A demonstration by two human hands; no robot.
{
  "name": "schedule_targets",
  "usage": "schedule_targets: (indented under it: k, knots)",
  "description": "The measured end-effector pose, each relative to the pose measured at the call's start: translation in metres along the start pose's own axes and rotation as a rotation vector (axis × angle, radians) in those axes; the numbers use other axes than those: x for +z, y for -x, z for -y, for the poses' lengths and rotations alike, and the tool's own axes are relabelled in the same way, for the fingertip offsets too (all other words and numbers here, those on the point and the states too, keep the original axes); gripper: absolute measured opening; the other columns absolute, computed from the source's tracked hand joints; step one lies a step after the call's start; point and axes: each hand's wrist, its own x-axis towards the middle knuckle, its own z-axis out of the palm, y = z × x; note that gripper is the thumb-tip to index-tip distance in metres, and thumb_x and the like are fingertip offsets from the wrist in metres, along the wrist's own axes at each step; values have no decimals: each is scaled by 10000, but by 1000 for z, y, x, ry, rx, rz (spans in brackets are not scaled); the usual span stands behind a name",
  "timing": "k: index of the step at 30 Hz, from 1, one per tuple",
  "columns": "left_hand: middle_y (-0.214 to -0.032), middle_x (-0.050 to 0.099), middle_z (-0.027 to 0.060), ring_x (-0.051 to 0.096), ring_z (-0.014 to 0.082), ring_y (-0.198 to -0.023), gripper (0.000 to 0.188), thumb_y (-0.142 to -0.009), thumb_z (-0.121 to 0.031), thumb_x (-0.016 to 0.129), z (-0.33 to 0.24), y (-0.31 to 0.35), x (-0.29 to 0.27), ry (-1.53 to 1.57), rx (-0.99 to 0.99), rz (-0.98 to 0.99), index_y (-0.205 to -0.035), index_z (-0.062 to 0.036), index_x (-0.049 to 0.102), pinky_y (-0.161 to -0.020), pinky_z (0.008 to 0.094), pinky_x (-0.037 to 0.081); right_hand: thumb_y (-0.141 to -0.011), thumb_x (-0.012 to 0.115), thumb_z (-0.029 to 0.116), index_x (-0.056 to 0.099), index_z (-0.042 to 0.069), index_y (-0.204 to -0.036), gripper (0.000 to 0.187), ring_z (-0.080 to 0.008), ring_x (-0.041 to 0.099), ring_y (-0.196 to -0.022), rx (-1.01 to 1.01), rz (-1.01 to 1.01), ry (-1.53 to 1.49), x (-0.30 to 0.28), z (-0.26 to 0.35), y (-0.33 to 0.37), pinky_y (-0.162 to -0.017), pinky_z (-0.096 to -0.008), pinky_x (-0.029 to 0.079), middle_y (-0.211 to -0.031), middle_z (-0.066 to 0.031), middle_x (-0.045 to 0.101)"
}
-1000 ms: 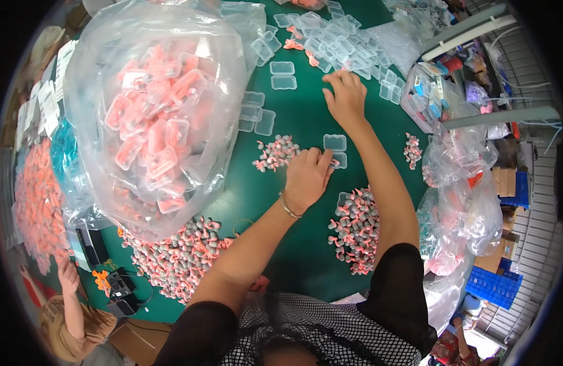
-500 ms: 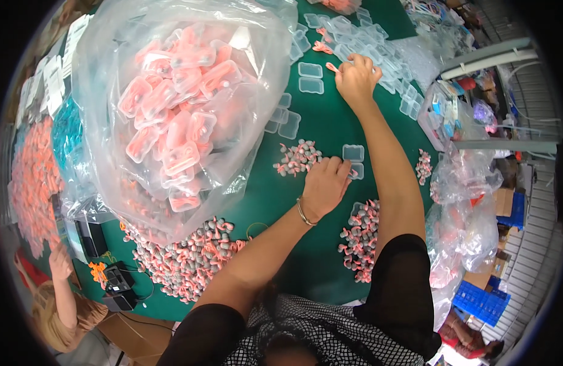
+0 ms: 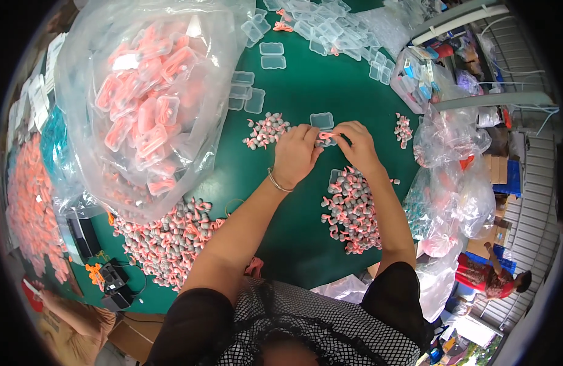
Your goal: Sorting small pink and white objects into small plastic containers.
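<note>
A small clear plastic case [image 3: 322,120] lies open on the green table in front of me, its two halves spread apart. My left hand [image 3: 295,155] is closed at the left side of its nearer half, fingertips pressed on it. From the right, my right hand [image 3: 358,146] pinches a pink cord [image 3: 328,135] over that same half. Fingers partly hide what lies inside the case. Left of my hands is a small pile of grey-and-pink earplugs [image 3: 266,130]. A larger earplug heap [image 3: 353,210] sits beside my right forearm.
A big clear bag [image 3: 217,116] of filled pink cases stands on the left, with another earplug heap [image 3: 162,247] before it. Empty clear cases [image 3: 330,27] are piled at the far side. Another person's arm [image 3: 71,314] shows at lower left; a person in red [image 3: 476,274] is at right.
My right hand has come back from the far pile of cases with the pink cord, to the open case beside my left hand. The whole view has shifted somewhat.
</note>
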Motion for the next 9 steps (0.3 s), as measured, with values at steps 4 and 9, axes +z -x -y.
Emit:
schedule_targets:
  k: [4, 9]
  knots:
    - [-1018, 631, 100, 622, 303, -896, 436, -715, -158, 795, -1, 1, 0, 7, -8, 14, -1102, -42, 632, -767, 405, 504, -812, 740, 105, 682, 80, -906, 113, -262, 608, -945, -102, 25, 92, 5, 4, -2, -802, -389, 456, -969, -46, 657]
    - [-1029, 634, 111, 624, 303, -917, 445, -716, -153, 793, -1, 2, -1, 3, -12, 21, -1117, -52, 628, -777, 402, 507, -823, 722, 106, 700, 94, -924, 104, -267, 604, -953, -116, 24, 103, 0, 5, -4, -807, -408, 454, -990, -41, 652]
